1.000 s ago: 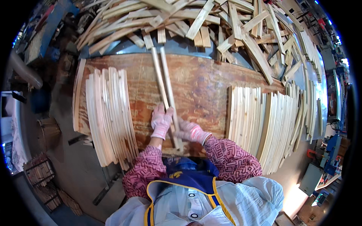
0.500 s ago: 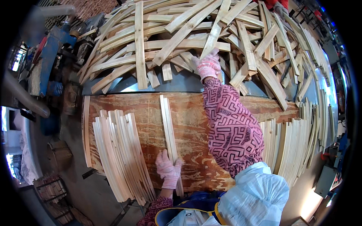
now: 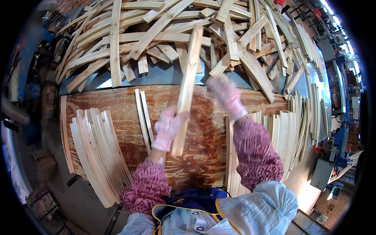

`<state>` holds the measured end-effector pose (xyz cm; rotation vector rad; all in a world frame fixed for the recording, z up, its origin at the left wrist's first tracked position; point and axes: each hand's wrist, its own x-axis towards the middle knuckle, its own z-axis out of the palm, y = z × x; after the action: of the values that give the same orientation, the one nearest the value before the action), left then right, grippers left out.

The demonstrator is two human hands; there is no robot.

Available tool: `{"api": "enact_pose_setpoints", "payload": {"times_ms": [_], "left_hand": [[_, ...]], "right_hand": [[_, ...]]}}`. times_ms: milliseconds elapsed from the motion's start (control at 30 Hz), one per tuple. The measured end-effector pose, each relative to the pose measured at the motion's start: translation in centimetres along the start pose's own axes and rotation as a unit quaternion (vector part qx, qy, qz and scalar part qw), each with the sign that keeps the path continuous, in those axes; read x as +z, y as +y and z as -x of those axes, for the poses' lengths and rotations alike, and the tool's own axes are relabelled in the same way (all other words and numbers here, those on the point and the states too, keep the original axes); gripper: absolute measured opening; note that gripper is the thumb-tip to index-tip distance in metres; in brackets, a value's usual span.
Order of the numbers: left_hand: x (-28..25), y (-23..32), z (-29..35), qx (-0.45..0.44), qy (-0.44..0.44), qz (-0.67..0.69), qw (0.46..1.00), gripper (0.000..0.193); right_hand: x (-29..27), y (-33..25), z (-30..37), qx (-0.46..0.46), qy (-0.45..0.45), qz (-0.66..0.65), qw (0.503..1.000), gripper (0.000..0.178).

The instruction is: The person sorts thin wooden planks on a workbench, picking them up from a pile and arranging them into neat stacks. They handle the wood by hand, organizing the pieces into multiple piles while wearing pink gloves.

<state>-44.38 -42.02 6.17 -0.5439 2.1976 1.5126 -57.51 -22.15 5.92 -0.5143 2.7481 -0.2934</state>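
Gripping a long, flat, pale wooden plank (image 3: 191,76) over the reddish-brown plywood tabletop (image 3: 199,168).
Holding it nearer its near end with the pink-and-white gloved left hand (image 3: 169,127) closed on it, pointing the far end toward the jumbled heap of pale boards (image 3: 158,37); seeing only blur on the pink-and-white gloved right hand (image 3: 227,97) just to the right, so honestly not telling open from closed. Probably worth steadying with both hands to avoid tipping from an off-center hold, and steering clear of the two thin, pale wooden strips (image 3: 144,117) on the left.
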Motion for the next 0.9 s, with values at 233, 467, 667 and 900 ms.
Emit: {"api": "enact_pose_setpoints", "payload": {"times_ms": [233,467,667,900], "left_hand": [[5.9,-15.0,10.8,0.135,0.337,-0.433,0.825,0.062],[5.6,-20.6,9.8,-0.051,0.318,-0.33,0.887,0.082],[6.1,-15.9,9.5,0.041,0.317,-0.368,0.873,0.065],[8.3,-6.8,6.1,0.027,-0.111,0.292,0.95,0.037]], "right_hand": [[-5.6,4.8,-9.4,0.328,0.125,0.006,0.936,0.065],[4.3,5.7,0.9,-0.047,0.021,-0.715,0.697,0.041],[8.7,-0.8,18.3,0.047,-0.19,-0.881,0.43,0.05],[4.5,-2.3,18.9,0.165,-0.284,-0.433,0.839,0.036]]}}
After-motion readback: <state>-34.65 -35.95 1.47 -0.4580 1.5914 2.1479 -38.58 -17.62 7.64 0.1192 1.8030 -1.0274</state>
